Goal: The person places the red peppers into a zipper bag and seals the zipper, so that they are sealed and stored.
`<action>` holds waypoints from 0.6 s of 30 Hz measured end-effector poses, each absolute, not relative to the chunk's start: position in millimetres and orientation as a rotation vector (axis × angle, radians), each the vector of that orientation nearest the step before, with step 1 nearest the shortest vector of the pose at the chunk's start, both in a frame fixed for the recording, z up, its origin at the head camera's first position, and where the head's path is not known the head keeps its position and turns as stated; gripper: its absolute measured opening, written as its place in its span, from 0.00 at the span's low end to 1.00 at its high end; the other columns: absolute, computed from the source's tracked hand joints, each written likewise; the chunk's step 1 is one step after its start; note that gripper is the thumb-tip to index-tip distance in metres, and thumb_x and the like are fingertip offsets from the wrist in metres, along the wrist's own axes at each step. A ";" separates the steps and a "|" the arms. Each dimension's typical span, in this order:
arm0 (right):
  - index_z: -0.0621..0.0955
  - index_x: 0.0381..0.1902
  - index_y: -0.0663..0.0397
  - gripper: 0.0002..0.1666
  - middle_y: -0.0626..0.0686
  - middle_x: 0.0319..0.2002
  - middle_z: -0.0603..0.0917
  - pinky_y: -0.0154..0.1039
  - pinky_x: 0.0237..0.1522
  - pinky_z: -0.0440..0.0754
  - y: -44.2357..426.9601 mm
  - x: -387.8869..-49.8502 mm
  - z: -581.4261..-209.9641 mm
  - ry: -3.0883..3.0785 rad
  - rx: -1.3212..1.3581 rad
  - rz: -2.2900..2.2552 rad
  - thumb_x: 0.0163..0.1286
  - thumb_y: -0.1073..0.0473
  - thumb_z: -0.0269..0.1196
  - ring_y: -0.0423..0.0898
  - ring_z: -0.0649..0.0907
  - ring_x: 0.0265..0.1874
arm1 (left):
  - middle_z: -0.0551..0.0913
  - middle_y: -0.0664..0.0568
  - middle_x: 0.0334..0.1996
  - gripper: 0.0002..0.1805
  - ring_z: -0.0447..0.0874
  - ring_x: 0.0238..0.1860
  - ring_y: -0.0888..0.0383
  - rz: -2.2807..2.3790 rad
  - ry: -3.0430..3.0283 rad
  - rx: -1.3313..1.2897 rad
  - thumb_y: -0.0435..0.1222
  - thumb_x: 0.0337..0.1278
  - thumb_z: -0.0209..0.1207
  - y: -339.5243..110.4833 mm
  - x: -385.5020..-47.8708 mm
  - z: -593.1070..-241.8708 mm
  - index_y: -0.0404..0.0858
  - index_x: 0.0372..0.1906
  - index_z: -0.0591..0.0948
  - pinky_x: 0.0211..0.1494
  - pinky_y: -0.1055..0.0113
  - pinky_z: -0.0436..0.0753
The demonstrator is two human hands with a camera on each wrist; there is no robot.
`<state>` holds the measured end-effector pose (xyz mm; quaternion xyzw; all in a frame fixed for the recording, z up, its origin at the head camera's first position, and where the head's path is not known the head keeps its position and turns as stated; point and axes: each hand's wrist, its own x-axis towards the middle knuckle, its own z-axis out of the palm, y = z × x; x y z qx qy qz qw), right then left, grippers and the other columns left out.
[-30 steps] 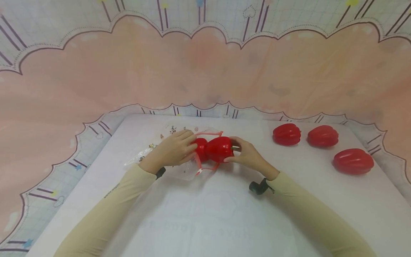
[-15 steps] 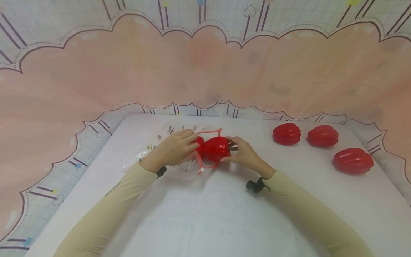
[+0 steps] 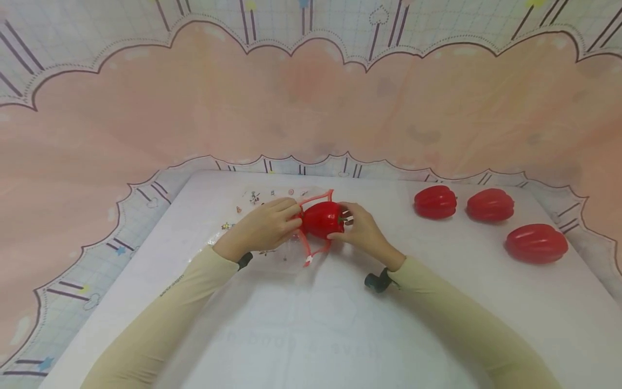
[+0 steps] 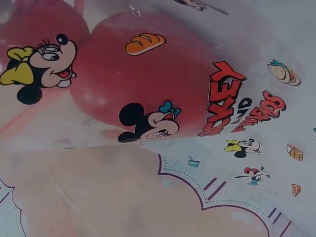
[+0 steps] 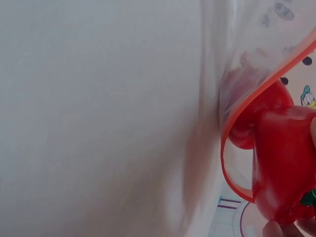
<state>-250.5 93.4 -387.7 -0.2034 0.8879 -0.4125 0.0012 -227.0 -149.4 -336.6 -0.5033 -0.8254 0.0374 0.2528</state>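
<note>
A clear plastic bag (image 3: 286,259) printed with cartoon figures lies at the middle left of the table, its coral-edged mouth (image 5: 239,106) spread wide. My left hand (image 3: 264,227) holds the bag near that mouth with bent fingers. By its green-stem end, my right hand (image 3: 365,232) grips a glossy red bell pepper (image 3: 322,220), lying sideways with its blunt end inside the opening. Another red pepper (image 5: 274,101) sits deeper in the bag, touching the held one in the right wrist view. Through the film, the left wrist view shows two red rounded shapes, blurred by the plastic.
Three more red bell peppers lie apart on the right of the white table (image 3: 340,335): one (image 3: 435,202) towards the back, one (image 3: 490,205) beside it, one (image 3: 536,243) nearer the right edge. A patterned pink cloth (image 3: 311,108) hangs behind the table.
My right hand has moved left, pushing the pepper further into the bag's mouth. The pepper inside is now mostly hidden in the head view. The left hand stays nearly still.
</note>
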 end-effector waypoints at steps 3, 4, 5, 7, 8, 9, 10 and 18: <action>0.66 0.62 0.57 0.43 0.58 0.57 0.76 0.46 0.52 0.81 91.1 -251.0 -388.0 2.749 -0.645 -1.323 0.51 0.58 0.73 0.53 0.80 0.52 | 0.81 0.49 0.39 0.11 0.78 0.45 0.54 0.116 -2.258 -1.360 0.40 0.47 0.68 -150.3 -227.5 -336.5 0.40 0.35 0.81 0.54 0.64 0.81; 0.66 0.61 0.56 0.42 0.58 0.57 0.76 0.46 0.52 0.81 90.8 -251.1 -388.1 2.735 -0.648 -1.330 0.50 0.58 0.73 0.53 0.80 0.53 | 0.81 0.49 0.39 0.12 0.79 0.45 0.54 0.121 -2.264 -1.357 0.40 0.47 0.68 -150.5 -227.7 -336.6 0.40 0.36 0.81 0.54 0.64 0.81; 0.66 0.61 0.56 0.42 0.58 0.57 0.76 0.46 0.52 0.81 90.7 -251.0 -388.3 2.723 -0.651 -1.334 0.50 0.58 0.73 0.53 0.79 0.53 | 0.81 0.49 0.39 0.12 0.79 0.45 0.54 0.125 -2.269 -1.354 0.40 0.46 0.68 -150.6 -228.0 -336.5 0.40 0.36 0.81 0.54 0.64 0.81; 0.66 0.59 0.56 0.41 0.57 0.57 0.75 0.46 0.53 0.80 90.9 -251.0 -388.4 2.696 -0.658 -1.337 0.50 0.59 0.73 0.53 0.79 0.55 | 0.82 0.49 0.39 0.12 0.79 0.45 0.54 0.128 -2.275 -1.347 0.39 0.46 0.69 -150.8 -228.3 -336.1 0.40 0.36 0.81 0.54 0.63 0.81; 0.66 0.59 0.56 0.40 0.58 0.57 0.75 0.46 0.54 0.80 91.1 -250.8 -388.3 2.683 -0.671 -1.334 0.50 0.60 0.73 0.53 0.79 0.55 | 0.82 0.49 0.39 0.12 0.79 0.45 0.53 0.126 -2.278 -1.345 0.39 0.46 0.69 -150.7 -228.4 -335.8 0.40 0.36 0.81 0.54 0.63 0.81; 0.66 0.59 0.56 0.40 0.58 0.58 0.75 0.47 0.54 0.80 91.4 -250.7 -388.2 2.672 -0.680 -1.330 0.50 0.61 0.73 0.53 0.78 0.56 | 0.82 0.49 0.39 0.12 0.79 0.45 0.53 0.123 -2.279 -1.345 0.38 0.46 0.69 -150.6 -228.4 -335.4 0.40 0.36 0.81 0.54 0.63 0.81; 0.66 0.59 0.56 0.40 0.58 0.58 0.75 0.47 0.55 0.79 91.6 -250.6 -388.0 2.659 -0.687 -1.325 0.50 0.62 0.73 0.53 0.78 0.57 | 0.82 0.49 0.39 0.12 0.79 0.45 0.53 0.120 -2.280 -1.343 0.38 0.46 0.69 -150.5 -228.3 -335.0 0.40 0.36 0.81 0.54 0.63 0.81; 0.68 0.61 0.56 0.40 0.58 0.59 0.75 0.46 0.57 0.78 95.0 -252.3 -391.3 2.551 -0.760 -1.295 0.51 0.64 0.72 0.54 0.77 0.58 | 0.81 0.49 0.38 0.11 0.79 0.45 0.54 0.124 -2.274 -1.344 0.37 0.45 0.69 -150.4 -228.0 -334.2 0.40 0.36 0.81 0.54 0.64 0.81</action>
